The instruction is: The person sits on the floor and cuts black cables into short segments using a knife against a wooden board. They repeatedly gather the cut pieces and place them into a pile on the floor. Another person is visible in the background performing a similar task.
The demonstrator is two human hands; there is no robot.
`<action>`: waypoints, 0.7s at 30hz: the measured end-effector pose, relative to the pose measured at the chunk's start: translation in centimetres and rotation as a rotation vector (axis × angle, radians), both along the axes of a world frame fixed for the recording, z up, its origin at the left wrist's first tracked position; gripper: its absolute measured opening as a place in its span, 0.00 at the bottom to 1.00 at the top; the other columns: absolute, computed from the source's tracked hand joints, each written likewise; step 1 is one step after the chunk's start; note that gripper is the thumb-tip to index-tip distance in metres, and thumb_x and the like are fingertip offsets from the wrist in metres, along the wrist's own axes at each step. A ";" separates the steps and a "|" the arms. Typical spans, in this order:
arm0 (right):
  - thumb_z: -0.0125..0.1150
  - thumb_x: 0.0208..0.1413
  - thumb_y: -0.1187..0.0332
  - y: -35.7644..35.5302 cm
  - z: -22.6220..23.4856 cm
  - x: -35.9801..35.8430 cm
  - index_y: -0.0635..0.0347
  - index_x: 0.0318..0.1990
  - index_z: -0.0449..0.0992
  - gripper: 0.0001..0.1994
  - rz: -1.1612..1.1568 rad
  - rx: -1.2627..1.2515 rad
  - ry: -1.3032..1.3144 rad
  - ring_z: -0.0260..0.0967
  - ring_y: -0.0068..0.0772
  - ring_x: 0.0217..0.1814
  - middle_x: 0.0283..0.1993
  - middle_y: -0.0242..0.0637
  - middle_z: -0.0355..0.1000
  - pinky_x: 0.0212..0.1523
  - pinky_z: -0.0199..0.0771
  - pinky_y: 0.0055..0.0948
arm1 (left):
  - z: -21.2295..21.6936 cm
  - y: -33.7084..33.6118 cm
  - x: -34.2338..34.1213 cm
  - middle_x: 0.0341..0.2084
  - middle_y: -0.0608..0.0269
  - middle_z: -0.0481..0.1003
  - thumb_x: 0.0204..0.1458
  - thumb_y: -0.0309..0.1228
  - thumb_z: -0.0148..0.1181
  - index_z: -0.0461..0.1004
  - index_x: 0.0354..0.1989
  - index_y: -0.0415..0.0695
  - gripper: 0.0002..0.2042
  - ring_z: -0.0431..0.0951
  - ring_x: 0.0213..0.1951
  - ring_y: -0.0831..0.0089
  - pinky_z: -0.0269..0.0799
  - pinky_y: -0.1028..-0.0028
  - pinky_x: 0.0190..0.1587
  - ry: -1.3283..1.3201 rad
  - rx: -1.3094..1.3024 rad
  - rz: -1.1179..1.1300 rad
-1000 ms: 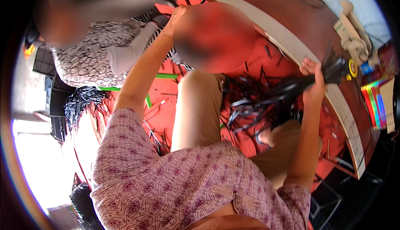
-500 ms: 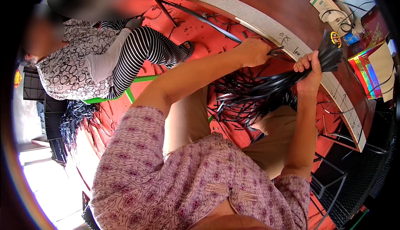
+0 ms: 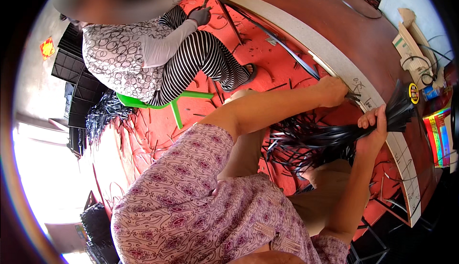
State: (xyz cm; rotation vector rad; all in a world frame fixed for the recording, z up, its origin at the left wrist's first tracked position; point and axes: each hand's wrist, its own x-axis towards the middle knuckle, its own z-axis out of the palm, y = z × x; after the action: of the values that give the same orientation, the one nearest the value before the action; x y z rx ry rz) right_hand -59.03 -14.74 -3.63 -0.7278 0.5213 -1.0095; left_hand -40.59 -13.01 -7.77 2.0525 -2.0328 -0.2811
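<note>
Both hands are busy at the right of the frame. The right hand (image 3: 373, 128) is closed in a fist around a thick bundle of black strips (image 3: 334, 137), gripping it near one end so that a short fan of cut ends sticks out past the fingers toward the upper right, while the long loose tails spill down and left over the person's lap. Held that way, the bundle stays gathered and the ends stay level with one another, just beside the pale edge of the worktop (image 3: 334, 63).

The left hand (image 3: 332, 91) reaches across above the bundle to that pale edge, fingers curled and pinched on what looks like a single thin black strip lying along it; the grip itself is partly hidden by the knuckles, so I cannot tell how tightly it holds. The edge bears pen marks, and the strip seems laid against them as if for measuring. A yellow round tape measure (image 3: 413, 93) sits on the reddish-brown worktop just past the fanned ends, near a stack of pale card pieces (image 3: 409, 44) at the upper right.

In the upper left of the frame another person in striped trousers sits on a green stool (image 3: 177, 102), gloved hands (image 3: 200, 14) working on long black strips. Offcuts litter the red floor (image 3: 267, 53) between the two people.
</note>
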 end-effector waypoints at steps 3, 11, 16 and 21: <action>0.59 0.58 0.60 0.9 0.3 0.3 0.53 0.25 0.63 0.14 -0.013 -0.008 0.013 0.52 0.19 0.18 0.18 0.25 0.55 0.23 0.57 0.22 | 0.4 0.6 -0.5 0.28 0.47 0.77 0.45 0.36 0.56 0.77 0.27 0.40 0.11 0.79 0.35 0.51 0.74 0.58 0.37 0.003 -0.026 -0.005; 0.57 0.59 0.61 1.4 -0.2 0.4 0.52 0.25 0.63 0.14 -0.001 0.002 0.053 0.52 0.18 0.17 0.18 0.23 0.53 0.22 0.57 0.22 | 0.7 1.2 -1.2 0.28 0.46 0.77 0.45 0.35 0.56 0.77 0.28 0.40 0.11 0.79 0.36 0.51 0.74 0.58 0.38 0.031 -0.032 -0.004; 0.60 0.57 0.64 1.1 -0.9 0.9 0.54 0.28 0.67 0.10 -0.058 -0.026 0.106 0.52 0.18 0.16 0.17 0.22 0.53 0.20 0.56 0.22 | 1.1 1.3 -0.8 0.29 0.45 0.77 0.45 0.35 0.55 0.77 0.30 0.39 0.11 0.79 0.36 0.51 0.74 0.57 0.38 0.033 0.010 0.006; 0.63 0.55 0.69 1.0 -0.5 1.4 0.58 0.36 0.72 0.06 -0.094 -0.051 0.141 0.51 0.17 0.16 0.17 0.22 0.53 0.20 0.55 0.22 | 1.2 0.9 -1.6 0.29 0.43 0.76 0.51 0.37 0.51 0.77 0.31 0.38 0.14 0.78 0.36 0.49 0.73 0.55 0.39 0.219 -0.029 -0.027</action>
State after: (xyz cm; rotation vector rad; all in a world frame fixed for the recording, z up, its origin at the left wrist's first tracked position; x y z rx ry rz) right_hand -57.65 -13.77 -4.15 -0.8304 0.6584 -1.0671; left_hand -42.20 -12.06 -6.55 1.8865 -1.9225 -0.4568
